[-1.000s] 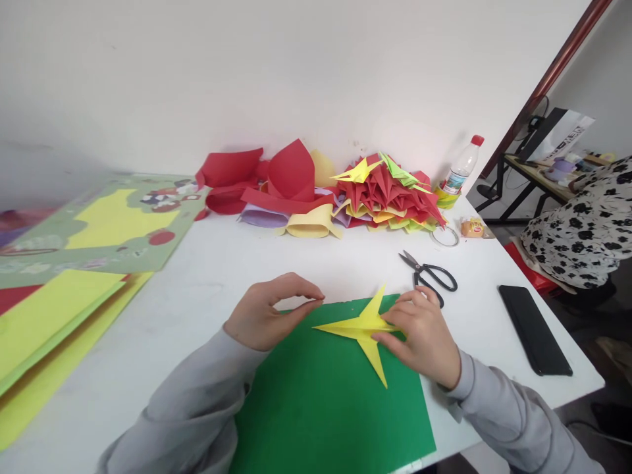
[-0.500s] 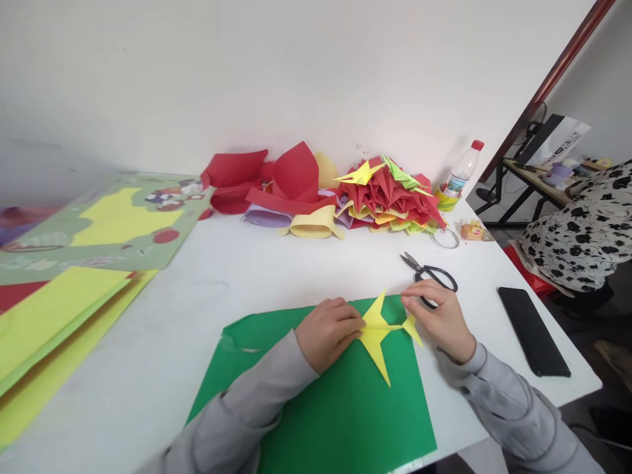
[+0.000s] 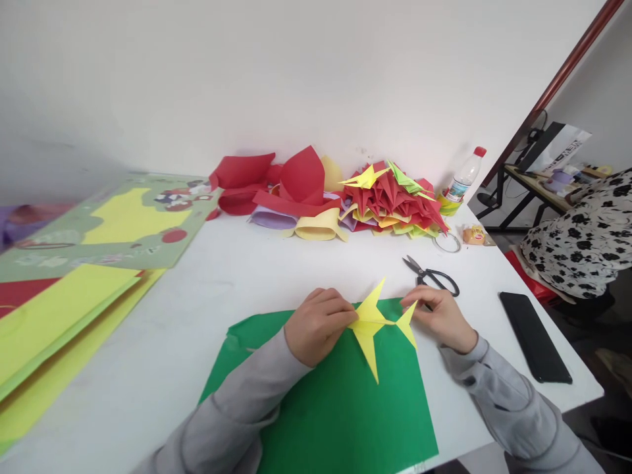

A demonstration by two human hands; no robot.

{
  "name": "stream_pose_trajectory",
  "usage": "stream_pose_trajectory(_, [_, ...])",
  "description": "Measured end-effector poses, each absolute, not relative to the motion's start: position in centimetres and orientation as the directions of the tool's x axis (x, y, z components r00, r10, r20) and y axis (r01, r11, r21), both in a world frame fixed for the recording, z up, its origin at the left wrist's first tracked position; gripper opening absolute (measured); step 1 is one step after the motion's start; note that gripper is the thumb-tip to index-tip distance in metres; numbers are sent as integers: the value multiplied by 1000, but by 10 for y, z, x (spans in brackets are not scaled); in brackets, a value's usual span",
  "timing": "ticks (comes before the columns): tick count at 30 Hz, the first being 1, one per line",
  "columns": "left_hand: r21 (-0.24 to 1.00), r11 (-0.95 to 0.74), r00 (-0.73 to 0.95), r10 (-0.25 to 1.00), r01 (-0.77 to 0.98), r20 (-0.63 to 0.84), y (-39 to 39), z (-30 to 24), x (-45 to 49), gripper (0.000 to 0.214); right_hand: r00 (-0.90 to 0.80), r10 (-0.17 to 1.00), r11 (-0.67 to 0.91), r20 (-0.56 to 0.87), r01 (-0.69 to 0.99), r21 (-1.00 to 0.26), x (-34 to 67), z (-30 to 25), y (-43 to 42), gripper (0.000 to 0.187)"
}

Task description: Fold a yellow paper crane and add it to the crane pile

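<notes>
A folded yellow paper crane (image 3: 371,324) lies over a green paper sheet (image 3: 340,408) on the white table (image 3: 237,263). My left hand (image 3: 318,324) pinches its left end, fingers closed on the paper. My right hand (image 3: 442,317) pinches the small bent tip at its right end. Both wings point up and down between my hands. Grey sleeves cover both forearms.
Black scissors (image 3: 432,278) lie just behind my right hand, a black phone (image 3: 534,336) to the right. A pile of folded cranes (image 3: 392,197), red paper scraps (image 3: 276,184), a bottle (image 3: 463,176) and tape ring (image 3: 447,241) sit at the back. Yellow sheets (image 3: 59,316) lie left. A person in floral clothing (image 3: 582,237) sits right.
My left hand moved right from the green sheet's edge and took the crane's left end. My right hand shifted to the right tip and bent it down.
</notes>
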State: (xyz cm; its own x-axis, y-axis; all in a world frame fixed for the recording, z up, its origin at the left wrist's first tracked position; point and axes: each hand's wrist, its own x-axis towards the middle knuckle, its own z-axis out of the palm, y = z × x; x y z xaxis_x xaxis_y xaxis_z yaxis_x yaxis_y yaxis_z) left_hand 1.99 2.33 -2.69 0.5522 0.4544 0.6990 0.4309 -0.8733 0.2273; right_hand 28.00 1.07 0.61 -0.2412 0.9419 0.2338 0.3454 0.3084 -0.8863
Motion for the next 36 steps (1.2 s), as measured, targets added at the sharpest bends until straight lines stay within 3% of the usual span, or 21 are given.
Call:
stream_pose_trajectory(4, [227, -883, 537, 436, 410, 723, 19, -22, 24, 23, -453, 820, 500, 351, 266, -824, 265, 0, 2, 26])
stream_pose_trajectory(8, [252, -888, 558, 441, 384, 703, 11, -13, 30, 23, -444, 771, 608, 456, 301, -735, 254, -1, -5, 12])
stream_pose_trajectory(10, [334, -858, 477, 499, 390, 724, 7, -5, 31, 19, -398, 770, 627, 499, 326, -707, 253, 2, -7, 11])
stream_pose_trajectory(13, [672, -634, 21, 733, 382, 680, 5, 5, 28, 11, -271, 781, 624, 563, 365, -691, 254, 6, -7, 13])
stream_pose_trajectory(15, [904, -360, -357, 833, 230, 422, 7, 7, 25, 11, -201, 787, 611, 584, 387, -691, 256, 8, -7, 13])
stream_pose_trajectory(17, [990, -139, -530, 841, -17, 109, 11, 5, 22, 17, -165, 785, 607, 597, 393, -690, 256, 9, -8, 13])
stream_pose_trajectory(19, [967, -11, -492, 863, -254, -119, 14, 1, 24, 23, -144, 776, 614, 614, 396, -683, 256, 9, -9, 13])
stream_pose_trajectory(21, [896, 79, -351, 902, -436, -251, 13, -3, 31, 28, -126, 764, 622, 633, 405, -670, 254, 10, -10, 13])
stream_pose_trajectory(24, [783, 263, -38, 939, -564, -343, 3, -5, 47, 34, -115, 757, 621, 643, 434, -653, 251, 10, -13, 13])
stream_pose_trajectory(27, [682, 450, 288, 893, -577, -346, -10, -5, 64, 37, -124, 765, 613, 632, 442, -655, 245, 9, -19, 12])
stream_pose_trajectory(30, [632, 479, 349, 878, -609, -329, -18, -8, 74, 34, -158, 750, 637, 642, 432, -638, 236, 3, -28, 11])
stream_pose_trajectory(36, [544, 508, 320, 856, -668, -406, -17, -16, 78, 38, -279, 600, 758, 750, 498, -421, 220, -11, -40, 10])
